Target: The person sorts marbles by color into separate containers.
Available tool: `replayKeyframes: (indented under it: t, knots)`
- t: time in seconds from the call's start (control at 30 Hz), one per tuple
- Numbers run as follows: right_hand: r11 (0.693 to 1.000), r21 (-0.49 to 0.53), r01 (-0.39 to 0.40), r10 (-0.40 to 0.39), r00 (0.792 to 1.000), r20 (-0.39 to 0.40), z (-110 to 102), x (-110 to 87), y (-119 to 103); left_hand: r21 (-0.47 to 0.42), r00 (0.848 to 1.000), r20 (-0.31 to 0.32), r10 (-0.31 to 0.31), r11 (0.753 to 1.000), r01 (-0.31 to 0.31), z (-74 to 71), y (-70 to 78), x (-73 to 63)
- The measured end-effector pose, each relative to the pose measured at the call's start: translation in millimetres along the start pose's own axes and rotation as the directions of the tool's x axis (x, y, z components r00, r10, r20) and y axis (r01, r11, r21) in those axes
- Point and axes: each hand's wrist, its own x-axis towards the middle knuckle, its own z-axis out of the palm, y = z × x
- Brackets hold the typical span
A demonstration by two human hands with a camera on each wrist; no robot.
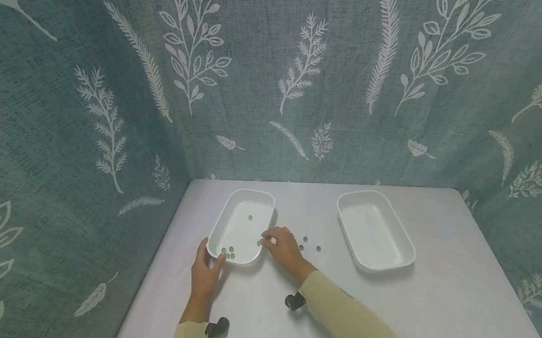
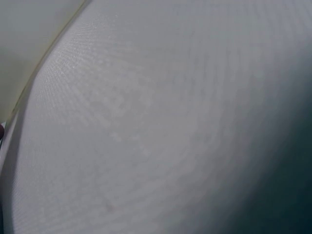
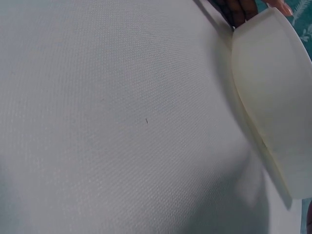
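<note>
In the head view, my left hand (image 1: 206,274) grips the near left corner of a white tray (image 1: 243,192), thumb at the near rim and fingers along the outer left side. Across from it, my right hand (image 1: 282,246) is at the tray's right rim, thumb and fingertips pinching a small green disc (image 1: 258,243). Several more green discs (image 1: 231,249) lie inside, mostly in the near left corner, with one disc (image 1: 250,217) farther back. The right wrist view shows the tray's outer wall (image 3: 273,97) with fingers (image 3: 236,10) at its top.
Three loose discs (image 1: 305,239) lie on the white table (image 1: 265,310) just right of my right hand. A second white tray (image 1: 375,267) stands farther right. Patterned green-blue cloth (image 1: 256,87) hangs behind the table and at both sides.
</note>
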Motion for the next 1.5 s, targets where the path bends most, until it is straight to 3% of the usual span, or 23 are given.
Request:
replayKeyframes:
  t: [0.33, 0.57, 0.77, 0.87, 0.97, 1.13, 1.27, 1.33, 1.5]
  knots:
    - [0.999, -0.019, 0.033, -0.033, 0.999, -0.027, -15, -7.5, 17, 0.003, 1.000, 0.023, -0.015, 1.000, 0.015, 4.9, 3.0, -0.5]
    - [0.998, -0.002, 0.061, -0.061, 0.995, -0.083, -42, -14.0, 37, -0.010, 0.999, 0.031, -0.017, 1.000, 0.017, 0.7, 8.3, 2.0]
    - [0.993, -0.056, 0.100, -0.106, 0.987, -0.117, -69, -29.4, 48, -0.042, 0.997, 0.034, -0.071, 0.997, 0.072, -3.2, 10.9, 2.6]
    - [0.988, -0.102, 0.119, -0.132, 0.983, -0.124, -82, -40.1, 50, -0.055, 0.997, 0.004, -0.078, 0.995, 0.078, -4.9, 13.3, 3.4]
    - [0.982, -0.134, 0.133, -0.154, 0.976, -0.156, -93, -52.0, 50, -0.030, 0.994, -0.077, -0.072, 0.997, 0.070, -8.1, 18.3, 3.3]
    - [0.967, -0.162, 0.196, -0.233, 0.939, -0.255, -119, -76.4, 53, 0.014, 0.977, -0.214, 0.017, 1.000, -0.014, -15.1, 37.2, 0.8]
    - [0.952, -0.215, 0.220, -0.283, 0.900, -0.331, -143, -96.5, 65, 0.075, 0.959, -0.234, 0.158, 0.987, -0.144, -14.4, 54.5, -3.3]
    - [0.938, -0.245, 0.245, -0.325, 0.865, -0.381, -154, -106.2, 76, 0.100, 0.943, -0.213, 0.257, 0.966, -0.240, -11.5, 63.4, -7.5]
    - [0.902, -0.337, 0.270, -0.417, 0.744, -0.522, -179, -132.4, 109, 0.176, 0.882, -0.083, 0.463, 0.878, -0.444, 6.9, 83.7, -25.0]
